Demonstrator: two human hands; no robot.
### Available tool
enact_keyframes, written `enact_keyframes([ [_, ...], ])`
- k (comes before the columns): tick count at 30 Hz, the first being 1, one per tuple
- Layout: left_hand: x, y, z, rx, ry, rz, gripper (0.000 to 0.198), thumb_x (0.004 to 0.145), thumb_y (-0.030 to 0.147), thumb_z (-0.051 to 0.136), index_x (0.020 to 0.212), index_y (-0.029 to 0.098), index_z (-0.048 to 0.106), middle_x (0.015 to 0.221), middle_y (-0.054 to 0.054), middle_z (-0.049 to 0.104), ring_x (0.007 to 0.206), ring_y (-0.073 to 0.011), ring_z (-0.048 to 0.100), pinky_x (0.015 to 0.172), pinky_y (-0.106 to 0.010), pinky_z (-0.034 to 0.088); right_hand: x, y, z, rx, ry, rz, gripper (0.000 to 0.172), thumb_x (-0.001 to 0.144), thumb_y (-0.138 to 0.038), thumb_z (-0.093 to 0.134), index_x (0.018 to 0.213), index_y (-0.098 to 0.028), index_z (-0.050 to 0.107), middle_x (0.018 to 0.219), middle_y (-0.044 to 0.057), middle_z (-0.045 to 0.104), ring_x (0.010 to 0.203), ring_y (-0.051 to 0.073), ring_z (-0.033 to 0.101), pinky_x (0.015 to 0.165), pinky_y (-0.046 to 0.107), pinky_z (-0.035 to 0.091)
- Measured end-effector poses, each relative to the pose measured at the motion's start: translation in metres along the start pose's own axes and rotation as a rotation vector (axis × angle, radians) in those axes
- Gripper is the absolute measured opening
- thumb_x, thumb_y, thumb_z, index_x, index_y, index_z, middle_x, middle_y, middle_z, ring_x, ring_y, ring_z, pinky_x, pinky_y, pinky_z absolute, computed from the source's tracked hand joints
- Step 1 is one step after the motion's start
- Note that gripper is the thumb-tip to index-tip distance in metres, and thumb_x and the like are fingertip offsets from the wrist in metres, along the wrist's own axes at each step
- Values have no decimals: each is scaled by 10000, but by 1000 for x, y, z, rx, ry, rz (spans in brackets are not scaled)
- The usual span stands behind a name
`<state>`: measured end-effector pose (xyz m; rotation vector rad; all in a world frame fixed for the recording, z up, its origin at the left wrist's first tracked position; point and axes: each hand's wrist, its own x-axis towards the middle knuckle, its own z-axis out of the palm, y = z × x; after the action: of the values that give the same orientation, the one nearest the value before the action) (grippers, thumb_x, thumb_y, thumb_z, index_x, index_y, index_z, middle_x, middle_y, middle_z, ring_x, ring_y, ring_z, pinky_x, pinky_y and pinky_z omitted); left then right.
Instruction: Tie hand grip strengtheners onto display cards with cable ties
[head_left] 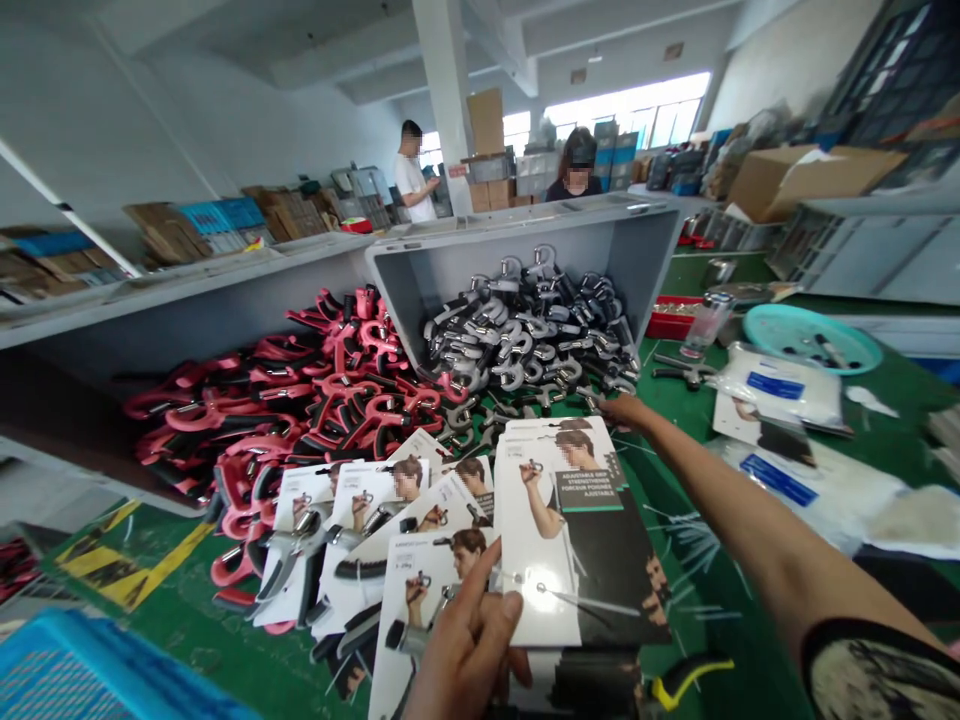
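I see printed card [600,575], glossy, half white, half dark, lettered, topping pile on green table [187,610]. Left hand [476,635] pinches its lower left edge; right hand [628,411] by grey hand grips [517,335], clasp unclear to me. Grey crate [646,255], pillar [442,80], bright windows [652,105] beyond.

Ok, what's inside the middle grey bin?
The grey bin holds heaped grey-and-black grips, with more in front on the green table near the right hand. Whatever lies beneath the top grips is covered and can't be seen.
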<state>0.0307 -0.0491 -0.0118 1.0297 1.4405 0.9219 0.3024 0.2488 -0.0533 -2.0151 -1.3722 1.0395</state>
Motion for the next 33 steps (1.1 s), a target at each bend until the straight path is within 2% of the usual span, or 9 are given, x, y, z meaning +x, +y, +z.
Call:
enact_keyframes([
  [4,3,3,-31,-45,132,128,632,912,583,498,1380,159,530,549,3,638,427,-128,499,451,-220,390,-44,24,-40,194,-101,13,275,964,-329,590,1158,-135,608,1019,67,653,788,151,645,683,314,562],
  [8,11,29,-57,230,254,420,411,925,370,588,1320,256,599,734,-2,705,607,-145,625,600,-240,508,-122,38,-91,389,-133,-100,257,956,-398,568,1092,-190,638,666,-24,533,436,63,373,408,240,334],
  [11,16,73,-45,625,77,1034,533,914,174,578,1414,340,504,1303,-66,644,1173,-252,600,1011,-423,476,-175,21,-109,567,-271,-208,268,873,-367,679,1096,-219,673,606,-43,494,404,55,290,360,247,223],
  [14,19,114,-10,931,-113,1290,598,902,146,582,1454,334,449,1581,-97,347,1435,-348,319,1127,-556,351,-209,-10,-109,688,-355,-349,168,868,-258,682,1026,-206,701,635,-15,539,408,50,313,353,230,269],
  [18,30,135,28,1019,-72,1266,731,908,364,621,1531,165,293,1547,-222,350,1387,-386,365,1104,-577,376,-239,-51,-105,768,-349,-445,106,885,-204,650,976,-216,702,583,-38,505,396,47,331,362,204,362],
  [23,58,143,22,984,136,1359,542,949,260,565,1439,86,415,1397,-202,513,1266,-309,477,1079,-474,401,-274,-96,-98,793,-427,-518,187,870,-252,678,1054,-230,706,603,-51,496,433,60,411,395,204,447],
  [27,68,139,-13,684,216,1368,332,957,234,548,1276,142,570,1210,-111,647,1142,-217,572,1016,-382,450,-287,-104,-70,670,-409,-659,312,900,-293,638,1211,-277,653,820,17,666,567,128,599,462,256,538],
  [29,62,122,-41,467,358,1193,252,924,284,615,1148,174,652,1048,-64,701,988,-190,630,930,-345,493,-295,-85,-49,505,-423,-707,319,927,-295,607,1244,-313,630,929,39,711,624,154,665,482,265,571],
  [33,22,57,-111,-149,577,728,239,824,318,738,1032,202,717,916,-20,732,830,-170,678,834,-317,542,-308,-14,-26,107,-601,-759,233,927,-304,592,1134,-364,681,763,21,716,410,136,614,339,237,513],
])
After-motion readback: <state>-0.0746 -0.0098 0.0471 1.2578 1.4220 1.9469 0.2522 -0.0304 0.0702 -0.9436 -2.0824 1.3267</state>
